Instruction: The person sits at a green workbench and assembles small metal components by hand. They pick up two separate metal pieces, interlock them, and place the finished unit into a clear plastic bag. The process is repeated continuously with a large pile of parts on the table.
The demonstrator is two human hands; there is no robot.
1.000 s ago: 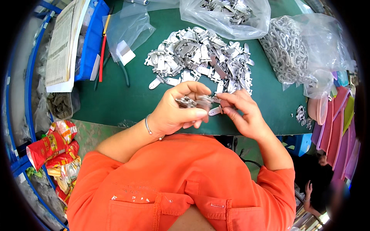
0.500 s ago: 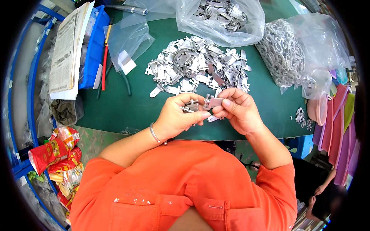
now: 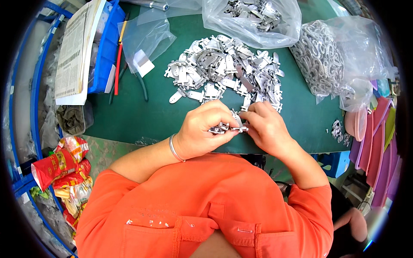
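Both hands meet at the near edge of the green table [image 3: 142,116], the left hand [image 3: 202,133] and right hand [image 3: 266,129] pinching a small metal clasp [image 3: 228,127] between fingertips, held close (probably so the parts line up). Just beyond lies a heap of flat, shiny metal pieces [image 3: 223,73]; clear plastic bags [image 3: 254,17] hold more.

Single view, worn on my head, left of the pair. It looks steeply down over my orange shirt [image 3: 206,202] onto the green table [image 3: 146,116], close in. Fisheye: edges bend at the rim. No second view shown.
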